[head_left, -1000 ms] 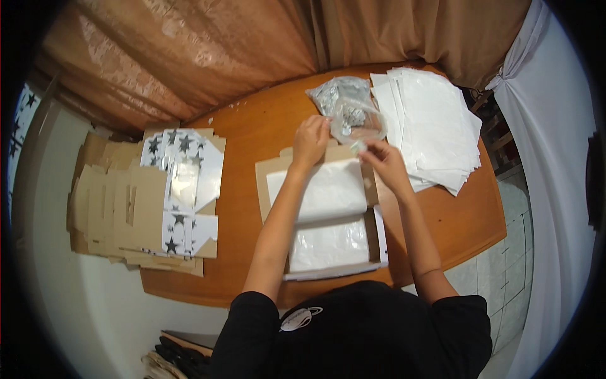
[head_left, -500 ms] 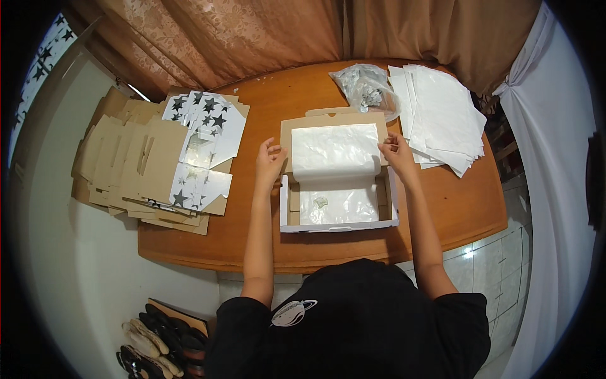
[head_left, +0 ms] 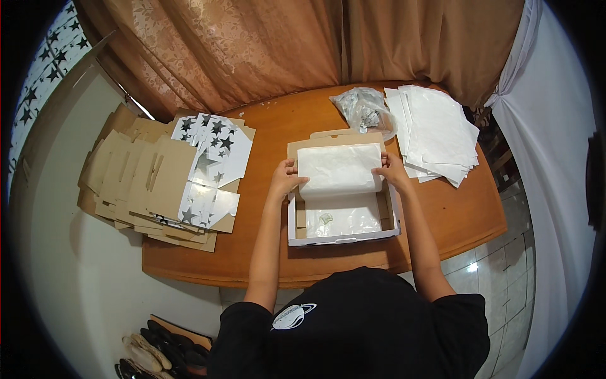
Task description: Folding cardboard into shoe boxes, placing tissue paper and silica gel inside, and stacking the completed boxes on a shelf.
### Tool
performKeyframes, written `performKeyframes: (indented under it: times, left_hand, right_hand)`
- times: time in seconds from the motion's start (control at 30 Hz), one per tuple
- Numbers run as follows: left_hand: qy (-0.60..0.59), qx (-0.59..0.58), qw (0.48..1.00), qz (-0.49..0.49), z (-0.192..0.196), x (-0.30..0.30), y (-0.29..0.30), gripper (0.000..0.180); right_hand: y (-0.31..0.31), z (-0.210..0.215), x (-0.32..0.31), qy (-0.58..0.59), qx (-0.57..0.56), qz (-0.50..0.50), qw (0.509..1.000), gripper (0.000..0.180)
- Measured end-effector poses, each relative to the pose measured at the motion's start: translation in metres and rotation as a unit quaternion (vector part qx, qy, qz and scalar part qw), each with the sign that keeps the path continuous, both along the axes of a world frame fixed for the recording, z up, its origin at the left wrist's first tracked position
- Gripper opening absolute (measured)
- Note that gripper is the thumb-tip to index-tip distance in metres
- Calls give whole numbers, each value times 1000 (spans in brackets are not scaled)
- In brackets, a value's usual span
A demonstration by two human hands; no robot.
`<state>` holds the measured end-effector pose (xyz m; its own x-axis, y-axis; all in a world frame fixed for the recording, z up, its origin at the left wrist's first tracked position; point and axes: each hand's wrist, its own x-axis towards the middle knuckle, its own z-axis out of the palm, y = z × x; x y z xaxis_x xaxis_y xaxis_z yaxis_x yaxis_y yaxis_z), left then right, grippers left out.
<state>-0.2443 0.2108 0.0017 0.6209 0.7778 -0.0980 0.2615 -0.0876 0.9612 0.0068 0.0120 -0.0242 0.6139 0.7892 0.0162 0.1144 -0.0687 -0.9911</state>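
At frame centre, one open white box [head_left: 344, 237]. My left hand [head_left: 285, 179] and right hand [head_left: 391, 170] pinch one white tissue sheet [head_left: 339, 170] over it. Upper right: one clear bag [head_left: 363, 110], one white paper stack [head_left: 439, 132].

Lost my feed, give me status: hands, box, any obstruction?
Left hand and right hand grip white paper sheet edges. Sheet over open box. Nothing in the way.

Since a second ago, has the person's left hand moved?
Yes. The left hand has come back from the clear plastic bag at the table's far side to the left edge of the white sheet over the open box.
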Motion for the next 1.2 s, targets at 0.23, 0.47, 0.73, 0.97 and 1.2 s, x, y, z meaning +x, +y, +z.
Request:
performKeyframes:
  times: [0.23, 0.47, 0.73, 0.97, 1.2]
  left_hand:
    - [27, 26, 995, -97, 0, -13, 6, 25]
    - [-102, 212, 963, -128, -6, -25, -12, 12]
    - [-15, 425, 883, -199, 3, -43, -26, 10]
    - [135, 482, 782, -371, 47, -52, -45, 8]
    - [217, 469, 763, -388, 56, -46, -68, 24]
  right_hand:
    - [-15, 4, -5, -80, 85, 41, 992, 14]
    - [-52, 26, -25, -410, 114, 92, 900, 21]
    - [-76, 35, -28, -581, 82, 156, 795, 16]
    - [-91, 55, -32, -593, 27, 324, 737, 2]
    - [-97, 50, -43, -499, 0, 317, 807, 9]
